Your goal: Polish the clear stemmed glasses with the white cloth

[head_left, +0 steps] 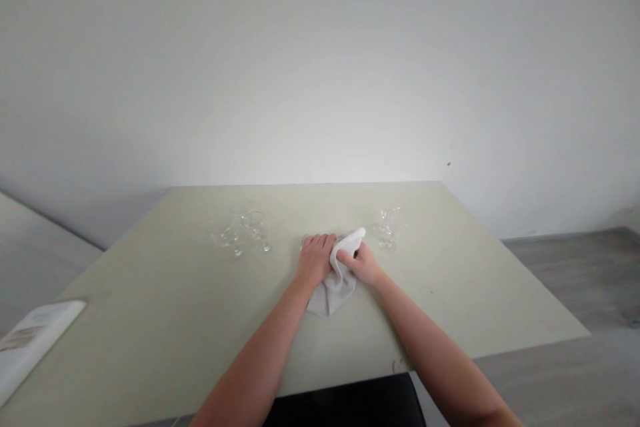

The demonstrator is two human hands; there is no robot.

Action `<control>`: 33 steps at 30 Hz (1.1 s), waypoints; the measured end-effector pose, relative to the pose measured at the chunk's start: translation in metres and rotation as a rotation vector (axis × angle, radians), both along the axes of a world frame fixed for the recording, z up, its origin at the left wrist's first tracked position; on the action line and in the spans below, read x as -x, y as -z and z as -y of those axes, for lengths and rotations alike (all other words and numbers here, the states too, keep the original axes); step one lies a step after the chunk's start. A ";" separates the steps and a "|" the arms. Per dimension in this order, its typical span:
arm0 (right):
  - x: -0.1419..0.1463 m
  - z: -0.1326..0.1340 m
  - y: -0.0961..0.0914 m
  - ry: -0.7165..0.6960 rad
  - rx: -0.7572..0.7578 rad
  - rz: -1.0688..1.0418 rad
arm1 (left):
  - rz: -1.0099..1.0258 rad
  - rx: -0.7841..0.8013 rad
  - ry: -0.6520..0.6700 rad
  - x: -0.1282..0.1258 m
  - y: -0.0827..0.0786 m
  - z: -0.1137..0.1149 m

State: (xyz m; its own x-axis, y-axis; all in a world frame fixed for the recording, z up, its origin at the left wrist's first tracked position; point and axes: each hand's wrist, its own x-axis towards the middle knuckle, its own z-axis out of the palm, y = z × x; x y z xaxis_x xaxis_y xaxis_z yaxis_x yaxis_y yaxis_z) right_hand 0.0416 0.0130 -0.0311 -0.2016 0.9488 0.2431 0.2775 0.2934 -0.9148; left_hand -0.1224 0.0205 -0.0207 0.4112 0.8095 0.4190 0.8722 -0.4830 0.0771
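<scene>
My left hand (pixel 315 257) and my right hand (pixel 361 263) meet at the middle of a pale green table (pixel 165 320). Both have their fingers closed round a white cloth (pixel 336 288) that hangs down between them onto the tabletop. A bit of clear glass shows at my left fingertips, mostly hidden by the hand and cloth; I cannot tell what it is. Several clear stemmed glasses (pixel 243 232) stand in a group to the left of my hands. More clear stemmed glasses (pixel 387 229) stand just right of the cloth.
A white flat packet (pixel 31 340) lies at the table's left front corner. A plain white wall rises behind the table. Grey floor (pixel 575 267) shows to the right, and a dark seat (pixel 350 403) under the near edge.
</scene>
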 end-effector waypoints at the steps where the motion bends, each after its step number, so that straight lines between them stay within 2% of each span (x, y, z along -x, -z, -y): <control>1: 0.000 0.001 -0.001 -0.031 -0.061 0.051 | -0.006 0.020 -0.010 0.001 0.000 -0.001; 3: 0.001 0.003 -0.004 -0.082 -0.199 0.119 | -0.026 0.057 -0.043 0.004 0.000 -0.003; 5: 0.004 0.003 -0.003 -0.074 -0.255 0.119 | -0.029 0.063 -0.071 0.005 0.001 -0.004; 6: 0.006 0.003 -0.001 -0.033 -0.222 0.086 | -0.019 0.045 -0.075 0.005 0.001 -0.005; 9: 0.009 -0.001 0.008 0.125 0.011 -0.070 | -0.005 -0.023 -0.034 0.003 0.004 -0.004; 11: 0.007 -0.002 0.010 0.129 0.086 -0.091 | -0.014 -0.001 -0.001 0.002 0.005 -0.003; 12: 0.005 -0.001 0.009 0.100 0.054 -0.053 | -0.021 0.036 0.006 0.001 0.006 -0.003; 15: 0.000 0.002 0.000 -0.020 -0.185 0.104 | -0.047 0.147 -0.032 0.003 0.007 -0.003; 17: 0.000 0.003 -0.005 -0.046 -0.286 0.130 | -0.056 0.149 -0.061 0.004 0.007 -0.003; 19: 0.003 0.003 -0.004 0.017 -0.227 0.075 | -0.036 0.077 -0.055 0.004 0.006 -0.002; 22: 0.007 -0.001 0.005 0.155 0.038 -0.074 | -0.018 -0.030 -0.008 0.002 0.006 -0.001; 24: 0.006 -0.002 0.010 0.156 0.106 -0.105 | -0.018 -0.035 0.011 0.001 0.007 0.000; 25: 0.005 -0.002 0.010 0.128 0.074 -0.078 | -0.015 -0.022 0.012 0.001 0.007 0.000; 30: 0.001 0.006 -0.002 -0.014 -0.290 0.159 | -0.020 0.056 -0.037 0.004 0.010 -0.003; 33: 0.003 0.007 -0.004 0.003 -0.318 0.164 | -0.028 0.068 -0.054 0.006 0.009 -0.003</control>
State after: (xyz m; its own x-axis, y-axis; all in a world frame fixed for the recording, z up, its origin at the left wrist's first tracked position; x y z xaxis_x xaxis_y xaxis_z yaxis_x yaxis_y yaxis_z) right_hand 0.0383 0.0064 -0.0276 -0.2602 0.8315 0.4909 0.4142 0.5554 -0.7211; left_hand -0.1283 0.0232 -0.0293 0.3774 0.8568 0.3513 0.8990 -0.4300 0.0830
